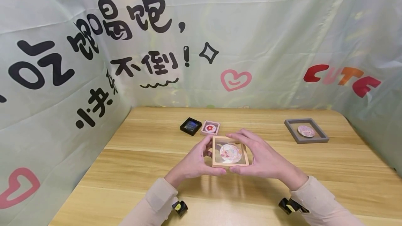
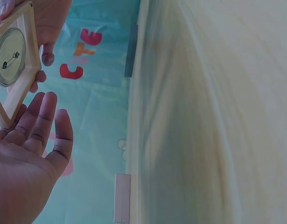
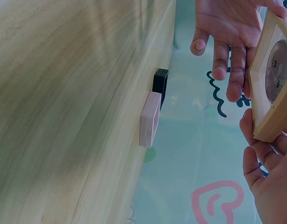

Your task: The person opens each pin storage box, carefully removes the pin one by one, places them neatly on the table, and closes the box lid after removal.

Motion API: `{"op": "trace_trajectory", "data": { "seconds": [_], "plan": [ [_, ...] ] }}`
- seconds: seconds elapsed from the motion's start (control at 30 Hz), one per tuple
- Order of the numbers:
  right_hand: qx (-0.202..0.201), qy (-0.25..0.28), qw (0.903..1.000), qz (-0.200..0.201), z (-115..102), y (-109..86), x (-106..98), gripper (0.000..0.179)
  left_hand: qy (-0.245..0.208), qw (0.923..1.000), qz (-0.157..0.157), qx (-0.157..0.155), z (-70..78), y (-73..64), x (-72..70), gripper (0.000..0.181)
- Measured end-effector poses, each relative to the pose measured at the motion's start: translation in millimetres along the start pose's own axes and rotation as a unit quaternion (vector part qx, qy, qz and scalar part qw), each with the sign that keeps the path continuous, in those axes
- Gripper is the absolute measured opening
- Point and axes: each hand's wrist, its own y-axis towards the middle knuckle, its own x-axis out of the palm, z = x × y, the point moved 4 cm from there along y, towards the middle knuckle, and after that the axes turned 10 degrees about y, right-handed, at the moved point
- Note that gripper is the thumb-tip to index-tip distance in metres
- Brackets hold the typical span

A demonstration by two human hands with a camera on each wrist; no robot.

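Observation:
Both hands hold up a square, light wood-coloured display frame with a clear window, tilted to face the head camera. Inside it sits a round badge with a pastel picture; its metal back with a pin shows in the left wrist view. My left hand grips the frame's left side, thumb along the bottom edge. On the opposite side my right hand grips the frame, with its thumb at the bottom and fingers over the top corner. In the wrist views the frame is above the table.
Behind the hands on the wooden table lie a small black frame and a pink frame with a red flower badge. A larger grey frame with a round badge lies at the right. Printed cloth encloses the table's back and sides.

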Motion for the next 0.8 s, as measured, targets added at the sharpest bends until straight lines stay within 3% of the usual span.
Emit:
{"op": "trace_trajectory", "data": {
  "seconds": [0.33,0.8],
  "plan": [
    [0.004,-0.001,1.0,-0.003,-0.5,0.6,0.8,0.083,0.014,0.9998,0.01,-0.011,-1.2,-0.6,-1.7,0.083],
    [-0.007,0.003,1.0,-0.003,-0.8,1.9,0.3,0.082,-0.008,0.9999,0.004,0.009,1.6,-0.7,-1.3,0.086]
  ]
}}
